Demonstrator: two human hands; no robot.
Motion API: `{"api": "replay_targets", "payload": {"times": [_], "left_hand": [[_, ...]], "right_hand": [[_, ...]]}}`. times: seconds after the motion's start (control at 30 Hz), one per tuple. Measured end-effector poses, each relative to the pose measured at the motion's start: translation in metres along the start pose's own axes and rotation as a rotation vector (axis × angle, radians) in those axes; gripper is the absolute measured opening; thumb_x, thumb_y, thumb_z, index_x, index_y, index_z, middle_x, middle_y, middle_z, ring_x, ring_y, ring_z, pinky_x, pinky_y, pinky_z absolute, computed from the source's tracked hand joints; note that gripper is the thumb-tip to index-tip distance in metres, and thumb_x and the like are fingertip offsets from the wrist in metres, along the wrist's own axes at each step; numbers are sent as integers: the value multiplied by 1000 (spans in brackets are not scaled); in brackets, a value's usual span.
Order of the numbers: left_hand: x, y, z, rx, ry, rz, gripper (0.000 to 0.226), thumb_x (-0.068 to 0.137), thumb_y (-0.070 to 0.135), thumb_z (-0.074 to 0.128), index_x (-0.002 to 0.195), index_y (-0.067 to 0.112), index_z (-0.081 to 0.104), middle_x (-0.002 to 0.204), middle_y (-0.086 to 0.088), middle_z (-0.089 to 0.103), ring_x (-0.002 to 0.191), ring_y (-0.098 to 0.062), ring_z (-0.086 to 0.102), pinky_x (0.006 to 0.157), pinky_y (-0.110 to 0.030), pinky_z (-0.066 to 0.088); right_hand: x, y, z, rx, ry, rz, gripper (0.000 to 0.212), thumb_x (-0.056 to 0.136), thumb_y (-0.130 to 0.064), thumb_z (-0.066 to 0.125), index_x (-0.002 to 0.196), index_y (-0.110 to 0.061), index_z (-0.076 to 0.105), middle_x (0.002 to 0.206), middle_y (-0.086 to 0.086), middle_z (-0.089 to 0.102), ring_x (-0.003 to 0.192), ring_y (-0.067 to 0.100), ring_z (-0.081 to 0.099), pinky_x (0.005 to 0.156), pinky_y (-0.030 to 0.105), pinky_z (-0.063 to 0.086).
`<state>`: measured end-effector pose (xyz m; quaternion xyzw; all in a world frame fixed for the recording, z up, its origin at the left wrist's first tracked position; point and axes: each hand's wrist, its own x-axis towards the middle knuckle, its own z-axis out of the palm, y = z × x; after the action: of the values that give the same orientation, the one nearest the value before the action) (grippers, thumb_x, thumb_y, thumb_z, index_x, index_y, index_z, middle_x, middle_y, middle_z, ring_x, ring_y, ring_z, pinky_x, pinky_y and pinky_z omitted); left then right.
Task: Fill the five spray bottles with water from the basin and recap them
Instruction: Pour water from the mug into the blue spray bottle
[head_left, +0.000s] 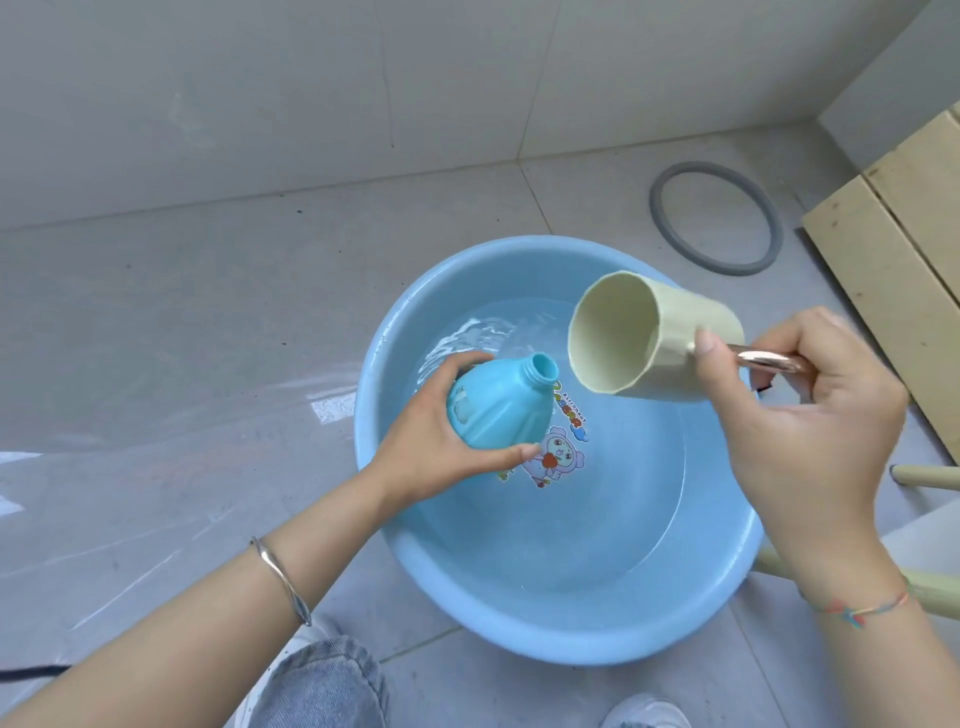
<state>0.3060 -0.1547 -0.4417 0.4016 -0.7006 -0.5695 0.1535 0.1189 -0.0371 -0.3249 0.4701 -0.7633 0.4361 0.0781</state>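
A blue basin (395, 561) with shallow water stands on the tiled floor in front of me. My left hand (431, 447) grips an uncapped light-blue spray bottle (498, 405), tilted with its open neck pointing up and right over the water. My right hand (810, 431) holds a cream cup (639, 332) by its shiny metal handle, thumb against the cup's wall. The cup lies on its side, mouth facing the bottle neck, just right of and above it. No water stream shows. No other bottles or caps are in view.
A grey rubber ring (717, 215) lies on the floor behind the basin. Pale wooden boards (893, 249) lean at the right edge. Cream furniture legs (930, 475) stand right of the basin. My knee in jeans (322, 686) and a shoe are below.
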Motion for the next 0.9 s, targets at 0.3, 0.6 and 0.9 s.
{"api": "replay_targets", "payload": {"times": [0.3,0.6,0.9], "left_hand": [[-1,6,-4,-91,-17,-44,68,59,32,94,113,40,53,107,19,64,94,8,62,75,-5,46],[0,6,-6,-101,-34,-25,69,60,36,93,116,42,53,107,22,66,99,3,64,82,-13,50],[0,4,-3,-55,-49,-1,69,59,39,94,113,43,52,107,25,62,100,4,61,81,-10,47]], "right_hand": [[-24,42,14,22,-319,367,54,85,-28,69,52,-12,30,48,-3,25,49,11,29,46,21,22],[-51,73,36,-260,-492,160,42,78,-17,75,53,-13,41,52,0,42,62,25,41,57,30,17],[-59,79,43,-270,-511,206,45,78,-16,74,54,-16,37,52,-6,38,63,22,39,56,29,19]]}}
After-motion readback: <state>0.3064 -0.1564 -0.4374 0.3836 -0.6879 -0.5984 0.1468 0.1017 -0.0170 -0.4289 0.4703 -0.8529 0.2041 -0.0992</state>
